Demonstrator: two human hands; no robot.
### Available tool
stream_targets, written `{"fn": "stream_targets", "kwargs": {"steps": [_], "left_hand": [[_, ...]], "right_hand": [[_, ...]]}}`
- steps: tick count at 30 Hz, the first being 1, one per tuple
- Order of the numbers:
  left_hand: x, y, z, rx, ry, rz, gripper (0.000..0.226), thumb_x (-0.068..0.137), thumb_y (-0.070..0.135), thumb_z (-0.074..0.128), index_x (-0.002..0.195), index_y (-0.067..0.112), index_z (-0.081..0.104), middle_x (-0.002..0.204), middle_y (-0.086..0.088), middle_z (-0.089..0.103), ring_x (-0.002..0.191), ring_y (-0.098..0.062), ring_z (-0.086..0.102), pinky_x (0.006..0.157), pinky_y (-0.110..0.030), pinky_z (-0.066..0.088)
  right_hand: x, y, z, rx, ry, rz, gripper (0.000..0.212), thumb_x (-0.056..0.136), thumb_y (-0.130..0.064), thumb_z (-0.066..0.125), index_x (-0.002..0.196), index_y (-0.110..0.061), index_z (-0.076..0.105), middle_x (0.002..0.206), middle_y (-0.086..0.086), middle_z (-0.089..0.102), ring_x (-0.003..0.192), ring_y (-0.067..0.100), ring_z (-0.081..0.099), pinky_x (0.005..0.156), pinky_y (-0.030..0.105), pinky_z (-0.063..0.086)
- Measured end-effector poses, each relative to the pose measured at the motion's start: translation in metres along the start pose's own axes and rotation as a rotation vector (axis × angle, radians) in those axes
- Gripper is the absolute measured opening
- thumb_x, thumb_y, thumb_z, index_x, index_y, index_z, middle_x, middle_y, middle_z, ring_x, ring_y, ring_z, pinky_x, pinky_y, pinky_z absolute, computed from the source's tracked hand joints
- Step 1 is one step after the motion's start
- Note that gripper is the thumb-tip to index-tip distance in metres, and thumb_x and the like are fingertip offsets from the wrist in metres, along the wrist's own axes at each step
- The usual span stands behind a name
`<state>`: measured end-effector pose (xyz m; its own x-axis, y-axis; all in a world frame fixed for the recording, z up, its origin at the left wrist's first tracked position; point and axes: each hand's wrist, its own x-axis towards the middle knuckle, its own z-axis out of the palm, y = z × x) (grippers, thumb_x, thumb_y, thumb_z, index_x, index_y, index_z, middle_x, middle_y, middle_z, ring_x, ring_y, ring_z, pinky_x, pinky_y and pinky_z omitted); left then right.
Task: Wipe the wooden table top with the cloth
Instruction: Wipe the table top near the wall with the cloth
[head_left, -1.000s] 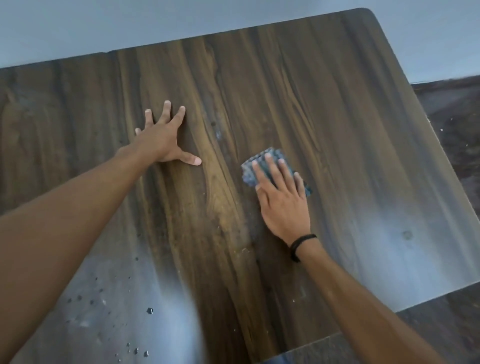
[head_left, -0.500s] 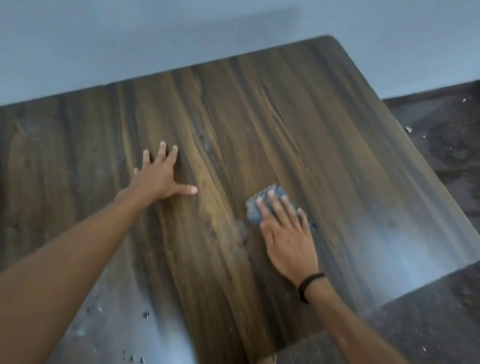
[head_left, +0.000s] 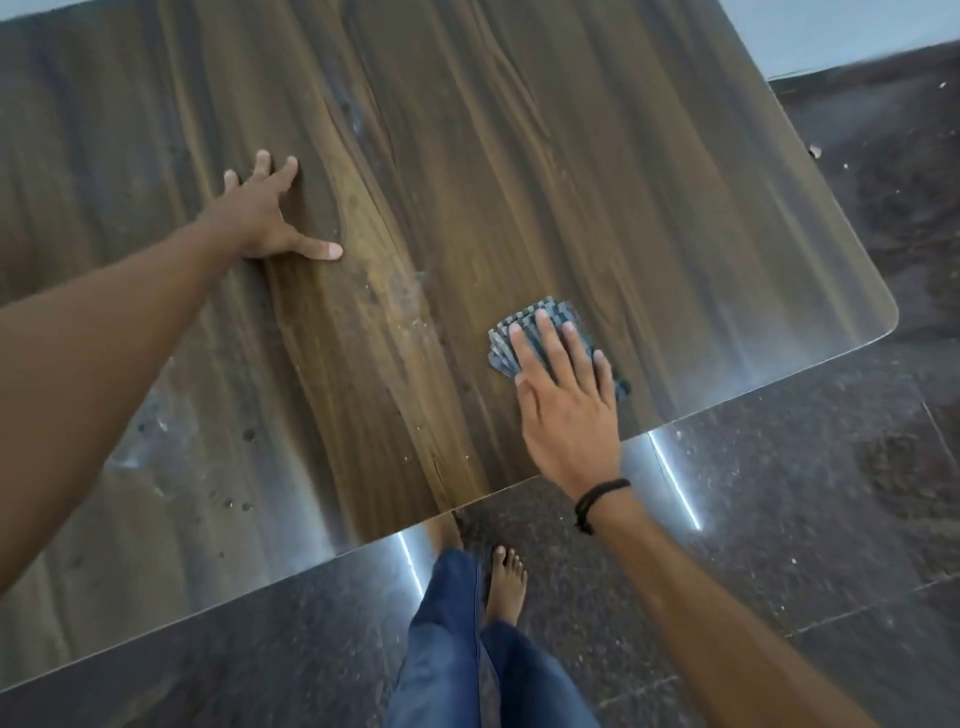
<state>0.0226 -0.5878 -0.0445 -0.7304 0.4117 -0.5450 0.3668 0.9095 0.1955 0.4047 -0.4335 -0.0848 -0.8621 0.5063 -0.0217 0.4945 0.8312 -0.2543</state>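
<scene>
**woodguy:** so where's it at? right hand (head_left: 566, 410) lies flat on the folded checked cloth (head_left: 501, 347), fingers straight and a bit spread, pressing it onto the wooden table top (head_left: 467, 156) near the front right corner, close to the near edge. left hand (head_left: 260, 218) is planted flat out to the left, fingers splayed, thumb out, holding nothing, looks like it's just bracing

**dustbunny:** yeah reads as mid-wipe to me, nowhere near finished. there's a pale smeary patch (head_left: 410, 304) just left of the cloth and a scatter of drops and specks (head_left: 231, 501) down by the near left edge

**woodguy:** what'd worry you from here?

**dustbunny:** couple things. the cloth is only pinned under a flat palm, nothing curled round it, so a fast stroke toward that edge could shoot it off onto the floor (head_left: 779, 519), or the folds could slide apart and bunch up. also if it's damp it might just drag that smear along the grain rather than lift it. and there's a bare foot (head_left: 506, 577) right below the edge, so any grit swept off lands by the toes

**woodguy:** plus the spot under the bracing hand is easy to skip, since the palm sits right on it
</scene>
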Motion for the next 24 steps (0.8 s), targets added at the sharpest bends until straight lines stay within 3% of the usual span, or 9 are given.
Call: {"fn": "stream_targets", "kwargs": {"steps": [1,4,8,12,16,19,20,23,24], "left_hand": [[-0.001,0.001,0.000,-0.001,0.002,-0.010,0.151,0.029,0.084,0.069,0.153,0.040,-0.004,0.163,0.007,-0.013,0.148,-0.037,-0.009,0.115,-0.062,0.013],[-0.004,0.003,0.000,-0.001,0.025,-0.013,0.148,0.032,0.081,0.071,0.154,0.039,-0.001,0.163,0.006,-0.010,0.148,-0.037,-0.007,0.115,-0.061,0.013],[-0.008,0.009,0.002,0.032,0.021,-0.023,0.137,0.047,0.075,0.074,0.155,0.035,0.000,0.164,0.002,-0.009,0.147,-0.040,-0.003,0.114,-0.063,0.015],[-0.012,0.013,0.004,0.087,0.012,-0.034,0.128,0.062,0.071,0.073,0.155,0.031,-0.004,0.163,-0.001,-0.013,0.147,-0.041,-0.003,0.115,-0.062,0.014],[-0.020,0.017,0.002,0.139,-0.056,-0.020,0.146,0.044,0.084,0.066,0.154,0.029,-0.013,0.162,-0.003,-0.020,0.146,-0.044,-0.008,0.115,-0.061,0.011],[-0.023,0.022,0.003,0.129,-0.056,-0.034,0.150,0.039,0.083,0.067,0.153,0.029,-0.015,0.161,-0.002,-0.020,0.146,-0.043,-0.010,0.115,-0.061,0.010],[-0.024,0.022,0.003,0.120,-0.050,-0.040,0.150,0.039,0.082,0.068,0.154,0.030,-0.014,0.162,-0.001,-0.020,0.146,-0.042,-0.010,0.115,-0.062,0.010],[-0.024,0.020,0.003,0.104,-0.040,-0.050,0.150,0.038,0.081,0.069,0.154,0.032,-0.012,0.162,0.001,-0.019,0.147,-0.040,-0.009,0.115,-0.063,0.011],[-0.023,0.019,0.004,0.099,-0.035,-0.048,0.150,0.037,0.081,0.069,0.154,0.032,-0.012,0.162,0.002,-0.019,0.147,-0.039,-0.009,0.115,-0.063,0.011]], "right_hand": [[-0.005,-0.005,0.001,0.003,0.005,0.017,0.053,0.105,-0.035,0.028,0.158,-0.038,0.022,0.167,-0.010,0.014,0.154,0.016,0.007,0.123,0.048,0.013],[-0.027,0.002,0.004,-0.057,-0.031,-0.245,0.053,0.106,-0.036,0.025,0.158,-0.040,0.018,0.167,-0.011,0.012,0.155,0.014,0.004,0.123,0.048,0.013],[-0.022,0.007,-0.004,0.004,-0.005,0.015,0.053,0.105,-0.035,0.026,0.158,-0.039,0.019,0.167,-0.009,0.011,0.155,0.016,0.002,0.123,0.050,0.011],[-0.029,0.012,0.000,-0.065,-0.034,-0.272,0.053,0.106,-0.037,0.026,0.158,-0.041,0.018,0.167,-0.010,0.013,0.155,0.016,0.007,0.122,0.051,0.017],[0.016,-0.012,0.000,0.009,0.010,-0.029,0.053,0.105,-0.036,0.030,0.158,-0.037,0.023,0.167,-0.006,0.016,0.154,0.021,0.011,0.122,0.051,0.015],[0.027,-0.022,0.006,-0.049,-0.026,-0.346,0.053,0.105,-0.037,0.031,0.158,-0.037,0.024,0.167,-0.007,0.017,0.154,0.020,0.013,0.122,0.049,0.016],[0.039,-0.017,0.003,-0.045,-0.040,-0.368,0.053,0.105,-0.037,0.029,0.158,-0.037,0.022,0.167,-0.007,0.016,0.154,0.020,0.012,0.122,0.049,0.016],[0.065,-0.024,-0.006,0.022,-0.055,-0.104,0.054,0.106,-0.035,0.028,0.159,-0.037,0.018,0.168,-0.003,0.008,0.155,0.023,0.006,0.123,0.051,0.011],[0.060,-0.033,-0.004,0.008,-0.062,-0.107,0.054,0.106,-0.035,0.028,0.159,-0.036,0.017,0.169,-0.001,0.006,0.155,0.024,0.006,0.123,0.051,0.010]]}}
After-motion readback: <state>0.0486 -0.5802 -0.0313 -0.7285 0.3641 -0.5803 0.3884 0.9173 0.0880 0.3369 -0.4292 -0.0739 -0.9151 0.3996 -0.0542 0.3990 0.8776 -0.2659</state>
